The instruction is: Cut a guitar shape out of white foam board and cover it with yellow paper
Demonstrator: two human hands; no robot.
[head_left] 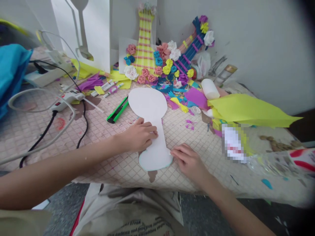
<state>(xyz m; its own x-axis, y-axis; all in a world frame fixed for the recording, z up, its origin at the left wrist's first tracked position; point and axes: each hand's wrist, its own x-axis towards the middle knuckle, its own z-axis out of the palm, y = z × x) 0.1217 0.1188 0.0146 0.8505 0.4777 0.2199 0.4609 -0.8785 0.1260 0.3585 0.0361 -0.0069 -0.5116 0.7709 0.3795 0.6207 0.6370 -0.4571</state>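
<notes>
A white cutout (157, 131) lies flat on the table, with a round top, a narrow neck and a wider rounded foot edged in thin blue-green. My left hand (141, 135) rests on its neck, fingers loosely bent and a little apart, pressing on the surface. At the lower right edge of the foot, my right hand (189, 161) has thumb and fingers pinched together on the rim; anything small between the fingertips is hidden. A green and black utility knife (118, 109) lies left of the cutout, its tip touching or just under the round top.
Behind stand a yellow paper guitar (145, 42) and a blue one (188, 54) with paper flowers. Markers (108, 88), a power strip (66, 100) with cables, and paper scraps lie left. Yellow paper (248, 109), a white roll (210, 88) and a plastic bottle (273, 163) lie right.
</notes>
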